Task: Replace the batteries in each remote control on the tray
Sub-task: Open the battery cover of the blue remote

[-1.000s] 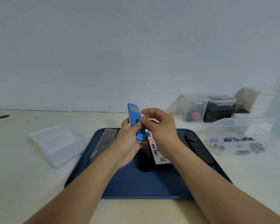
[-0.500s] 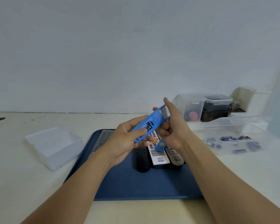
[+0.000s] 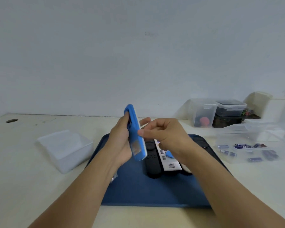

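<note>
A plain indoor workstation is suggested, whether in a home or a lab cannot be told: a cream tabletop [image 3: 23,186] is set against a bare white wall [image 3: 138,55], a cable hole [image 3: 11,120] is cut far left, and clear plastic storage boxes [image 3: 217,112] are stacked far right

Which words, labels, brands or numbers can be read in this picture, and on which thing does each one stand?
No text can be read.
Grey label on the blue remote control in the left hand: blurred.
Dark logo on the white remote control on the dark blue tray: too small.
Blue-wrapped batteries in the clear plastic box: print too small.
</note>
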The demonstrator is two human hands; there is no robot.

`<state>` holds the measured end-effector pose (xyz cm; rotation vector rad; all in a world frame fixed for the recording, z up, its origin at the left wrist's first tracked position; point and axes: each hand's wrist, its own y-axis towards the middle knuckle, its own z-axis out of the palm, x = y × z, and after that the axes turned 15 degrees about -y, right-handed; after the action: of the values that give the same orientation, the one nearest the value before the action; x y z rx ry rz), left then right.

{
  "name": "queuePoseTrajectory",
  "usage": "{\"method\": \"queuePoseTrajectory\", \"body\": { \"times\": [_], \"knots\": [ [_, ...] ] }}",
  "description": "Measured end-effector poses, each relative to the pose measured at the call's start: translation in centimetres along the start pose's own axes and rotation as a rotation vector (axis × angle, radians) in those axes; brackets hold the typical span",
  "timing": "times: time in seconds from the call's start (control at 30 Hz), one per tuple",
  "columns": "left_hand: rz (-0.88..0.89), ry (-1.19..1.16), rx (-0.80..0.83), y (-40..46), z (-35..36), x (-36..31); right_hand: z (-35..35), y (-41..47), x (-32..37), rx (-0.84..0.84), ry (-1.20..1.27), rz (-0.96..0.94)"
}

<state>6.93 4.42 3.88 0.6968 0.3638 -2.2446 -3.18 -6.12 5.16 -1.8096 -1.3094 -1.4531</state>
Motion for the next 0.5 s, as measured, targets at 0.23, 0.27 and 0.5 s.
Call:
{"method": "queuePoseTrajectory", "body": {
  "times": [0.23,0.27,0.5],
  "knots": [
    [0.007,0.313,0.069,-0.1,0.2,1.5,-1.3,0.9,-1.2,-0.459,-0.289,-0.210],
    [0.015,0.376,0.088,-0.2,0.4,1.7,-1.5,0.9,-1.1,-0.510,-0.343,-0.279],
    [-0.018,0.597,0.266,-0.8,0.7,2.1,-1.0,1.1,-1.9,-0.430,-0.519,-0.387]
  ]
}}
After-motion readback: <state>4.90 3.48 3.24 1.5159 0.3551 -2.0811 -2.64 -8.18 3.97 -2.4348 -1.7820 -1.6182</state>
